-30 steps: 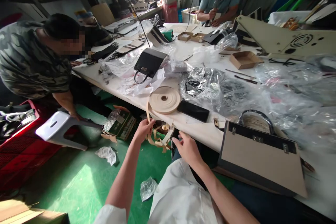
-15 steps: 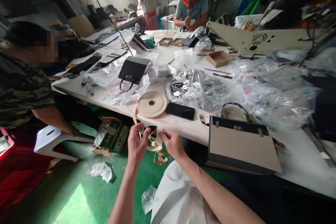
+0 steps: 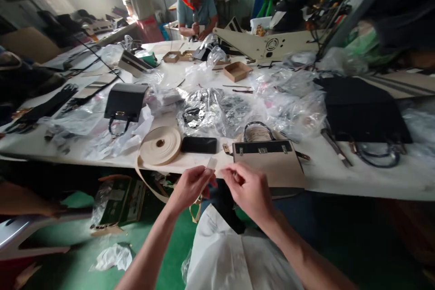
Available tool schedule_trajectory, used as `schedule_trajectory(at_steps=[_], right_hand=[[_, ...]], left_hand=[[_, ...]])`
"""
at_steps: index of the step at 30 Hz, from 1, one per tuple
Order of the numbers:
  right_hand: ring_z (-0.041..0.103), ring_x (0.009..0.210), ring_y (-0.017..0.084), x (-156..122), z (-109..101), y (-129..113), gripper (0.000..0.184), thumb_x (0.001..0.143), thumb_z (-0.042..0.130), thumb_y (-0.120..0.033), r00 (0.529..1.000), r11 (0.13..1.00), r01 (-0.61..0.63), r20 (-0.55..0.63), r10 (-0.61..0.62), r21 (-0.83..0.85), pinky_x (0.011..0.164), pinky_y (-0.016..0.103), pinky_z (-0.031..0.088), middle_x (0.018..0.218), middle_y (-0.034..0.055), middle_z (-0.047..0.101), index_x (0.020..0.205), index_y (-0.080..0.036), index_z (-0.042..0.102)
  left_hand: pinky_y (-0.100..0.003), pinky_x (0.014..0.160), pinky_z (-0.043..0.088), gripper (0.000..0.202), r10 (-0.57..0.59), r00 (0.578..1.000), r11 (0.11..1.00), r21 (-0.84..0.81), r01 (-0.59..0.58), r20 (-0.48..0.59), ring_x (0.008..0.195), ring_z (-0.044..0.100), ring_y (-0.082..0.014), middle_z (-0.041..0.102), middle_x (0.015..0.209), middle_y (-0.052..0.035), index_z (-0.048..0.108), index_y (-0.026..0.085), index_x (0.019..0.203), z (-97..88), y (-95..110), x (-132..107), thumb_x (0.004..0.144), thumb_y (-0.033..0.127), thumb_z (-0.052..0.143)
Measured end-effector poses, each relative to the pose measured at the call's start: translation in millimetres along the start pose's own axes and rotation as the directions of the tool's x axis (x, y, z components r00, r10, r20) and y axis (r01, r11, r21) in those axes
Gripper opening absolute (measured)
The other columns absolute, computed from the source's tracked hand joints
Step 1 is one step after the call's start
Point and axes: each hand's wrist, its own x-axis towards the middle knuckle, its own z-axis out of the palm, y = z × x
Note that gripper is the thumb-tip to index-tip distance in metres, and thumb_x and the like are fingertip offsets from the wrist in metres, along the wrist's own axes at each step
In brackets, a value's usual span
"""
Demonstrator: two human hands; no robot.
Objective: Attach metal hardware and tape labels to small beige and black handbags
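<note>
My left hand [image 3: 192, 186] pinches the pale end of a tape strip [image 3: 211, 163], which sticks up past the thumb. A cream tape [image 3: 149, 184] runs from a flat roll [image 3: 171, 147] on the table, over the edge and down toward that hand. Close to the strip's end, my right hand [image 3: 249, 183] has its fingertips pressed together; whatever they hold is too small to make out. Behind the right hand stands a beige and black handbag [image 3: 272, 163] with a dark handle. A black phone [image 3: 199, 145] lies beside the roll.
Clear plastic wrapping [image 3: 224, 108] covers the table's middle. A small black handbag [image 3: 125, 102] rests at left, a black bag panel [image 3: 363, 108] at right. An open cardboard box [image 3: 117, 204] sits on the green floor. Across the table, a person [image 3: 197, 13] works; another person [image 3: 136, 0] stands behind.
The view has swung to the right. My hands have risen from below the table edge to near the handbag, and the strip's end now shows above my left hand.
</note>
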Motion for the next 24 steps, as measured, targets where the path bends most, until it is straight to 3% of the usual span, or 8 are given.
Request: schedule_trajectory(at_steps=[1, 3, 7, 10, 14, 18, 21, 24], right_hand=[[0.064, 0.066, 0.018, 6.2, -16.5, 1.6, 0.031, 0.103, 0.079, -0.05, 0.997, 0.999, -0.018, -0.081, 0.014, -0.049, 0.068, 0.032, 0.054, 0.099, 0.0092, 0.081, 0.115, -0.022, 0.082], [0.064, 0.066, 0.017, 16.9, -43.7, 5.8, 0.04, 0.093, 0.089, -0.05, 0.992, 0.996, -0.078, -0.102, 0.072, -0.052, 0.066, 0.031, 0.056, 0.106, 0.0092, 0.083, 0.121, -0.022, 0.083], [0.069, 0.071, 0.018, 18.2, -77.3, 15.1, 0.023, 0.1, 0.081, -0.042, 0.981, 0.976, -0.188, 0.057, 0.183, 0.11, 0.065, 0.028, 0.054, 0.085, 0.004, 0.081, 0.09, -0.021, 0.084], [0.069, 0.072, 0.019, 6.3, -92.5, 27.1, 0.024, 0.102, 0.078, -0.041, 0.979, 0.977, -0.201, -0.004, 0.202, 0.066, 0.066, 0.029, 0.053, 0.082, 0.0034, 0.08, 0.09, -0.021, 0.082], [0.072, 0.075, 0.022, 6.5, -103.6, 58.5, 0.026, 0.103, 0.075, -0.045, 0.962, 0.977, -0.197, -0.208, 0.176, -0.085, 0.072, 0.033, 0.056, 0.089, 0.006, 0.082, 0.093, -0.022, 0.082], [0.073, 0.08, 0.026, 30.5, -100.3, 92.5, 0.022, 0.103, 0.072, -0.038, 0.926, 0.95, -0.21, -0.358, 0.117, -0.233, 0.08, 0.037, 0.055, 0.092, 0.009, 0.083, 0.09, -0.022, 0.08], [0.073, 0.084, 0.028, 43.2, -95.3, 107.2, 0.02, 0.103, 0.069, -0.032, 0.921, 0.909, -0.244, -0.375, 0.107, -0.339, 0.081, 0.039, 0.053, 0.092, 0.0112, 0.083, 0.089, -0.022, 0.079], [0.072, 0.083, 0.028, 44.9, -93.4, 112.8, 0.02, 0.103, 0.068, -0.029, 0.933, 0.882, -0.236, -0.348, 0.089, -0.408, 0.081, 0.039, 0.051, 0.092, 0.0117, 0.082, 0.088, -0.022, 0.078]], left_hand=[[-0.023, 0.055, 0.047, 0.059, -0.016, 0.997, 0.998, 0.067, 0.011, 0.08, 0.056, 0.063, -0.0144, 0.075, 0.074, -0.0058, 0.076, 0.014, 0.089, 4.2, 9.2, 7.0, 0.107, 0.069, 0.065], [-0.022, 0.05, 0.041, 0.055, -0.029, 0.978, 0.989, 0.15, -0.002, 0.206, 0.051, 0.057, -0.0122, 0.074, 0.072, -0.0044, 0.074, 0.015, 0.09, 15.1, 27.2, 20.6, 0.109, 0.066, 0.064], [-0.022, 0.047, 0.036, 0.046, -0.061, 0.934, 0.977, 0.213, -0.017, 0.353, 0.048, 0.051, -0.0103, 0.073, 0.072, -0.0023, 0.072, 0.017, 0.091, 41.2, 53.6, 40.0, 0.109, 0.058, 0.062], [-0.023, 0.047, 0.036, 0.047, -0.108, 0.902, 0.961, 0.275, -0.012, 0.418, 0.047, 0.053, -0.0108, 0.071, 0.069, -0.0013, 0.064, 0.019, 0.079, 57.3, 61.1, 49.5, 0.108, 0.057, 0.062], [-0.026, 0.05, 0.036, 0.048, -0.085, 0.925, 0.946, 0.322, -0.042, 0.371, 0.049, 0.052, -0.0126, 0.062, 0.06, 0.0012, 0.067, 0.019, 0.077, 76.3, 61.3, 77.8, 0.105, 0.058, 0.062], [-0.03, 0.053, 0.03, 0.046, 0.019, 0.983, 0.864, 0.492, -0.107, 0.181, 0.052, 0.044, -0.013, 0.051, 0.053, 0.002, 0.072, 0.017, 0.067, 94.1, 65.4, 124.9, 0.098, 0.051, 0.069], [-0.032, 0.055, 0.026, 0.045, 0.011, 0.995, 0.8, 0.596, -0.069, 0.1, 0.052, 0.037, -0.0127, 0.041, 0.047, 0.0037, 0.068, 0.018, 0.057, 99.8, 71.7, 149.0, 0.092, 0.045, 0.075], [-0.032, 0.055, 0.026, 0.042, -0.035, 0.99, 0.798, 0.601, -0.054, 0.135, 0.05, 0.035, -0.0126, 0.041, 0.045, 0.0037, 0.071, 0.018, 0.057, 98.5, 73.2, 156.6, 0.091, 0.043, 0.076]])
